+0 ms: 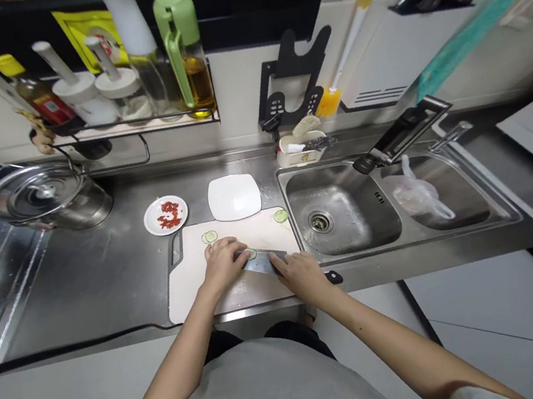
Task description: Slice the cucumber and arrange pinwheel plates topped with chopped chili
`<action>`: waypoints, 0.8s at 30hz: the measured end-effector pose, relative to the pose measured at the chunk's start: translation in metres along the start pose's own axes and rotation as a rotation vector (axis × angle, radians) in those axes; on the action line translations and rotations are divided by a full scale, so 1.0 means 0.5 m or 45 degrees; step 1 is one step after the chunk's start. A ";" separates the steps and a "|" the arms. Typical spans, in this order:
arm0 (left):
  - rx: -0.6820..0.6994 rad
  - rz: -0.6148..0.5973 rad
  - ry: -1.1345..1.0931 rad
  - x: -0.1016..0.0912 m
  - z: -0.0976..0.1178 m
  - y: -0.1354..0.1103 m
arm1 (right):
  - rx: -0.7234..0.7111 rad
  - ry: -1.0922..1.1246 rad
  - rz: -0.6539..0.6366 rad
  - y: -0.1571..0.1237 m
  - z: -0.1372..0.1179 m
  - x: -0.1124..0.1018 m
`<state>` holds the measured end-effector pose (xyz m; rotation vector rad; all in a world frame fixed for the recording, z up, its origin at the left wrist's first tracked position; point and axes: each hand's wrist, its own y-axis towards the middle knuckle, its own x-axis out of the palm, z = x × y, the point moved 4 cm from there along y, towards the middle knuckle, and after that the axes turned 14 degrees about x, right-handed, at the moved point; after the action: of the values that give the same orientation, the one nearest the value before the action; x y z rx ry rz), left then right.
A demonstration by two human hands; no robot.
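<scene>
On the white cutting board [194, 285], my right hand [303, 276] is closed around a kitchen knife [260, 264], its broad blade pointing left and its black handle end showing past my wrist. My left hand [224, 260] is bent down at the blade's tip, fingers curled at a cucumber slice [251, 253] just behind the blade. What lies under its palm is hidden. Further back on the board are more pale green cucumber slices [210, 237] beyond my left fingers, and a cucumber piece [280, 215] at the right rear corner.
Behind the board is a white square plate [234, 197]. Left of it stands a small plate [149, 219] with chopped red pieces. A lidded steel pot [80, 205] stands far left. The double sink [343, 204] adjoins the board's right, with a plastic bag [420, 195] in its right basin.
</scene>
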<state>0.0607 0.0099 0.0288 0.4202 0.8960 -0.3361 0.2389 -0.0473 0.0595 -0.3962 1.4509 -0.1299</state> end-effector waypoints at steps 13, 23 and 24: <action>-0.669 0.079 -0.161 -0.001 -0.083 0.015 | 0.052 -0.016 0.003 -0.007 0.023 0.036; -0.741 0.073 0.128 -0.009 -0.180 0.030 | 0.132 0.016 0.024 -0.012 0.037 0.043; -0.731 0.070 0.159 -0.011 -0.183 0.031 | 0.132 0.020 0.029 -0.012 0.038 0.043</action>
<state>0.0027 0.0685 -0.0143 -0.0665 1.0539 0.0068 0.2610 -0.0563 0.0424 -0.2944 1.4570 -0.1897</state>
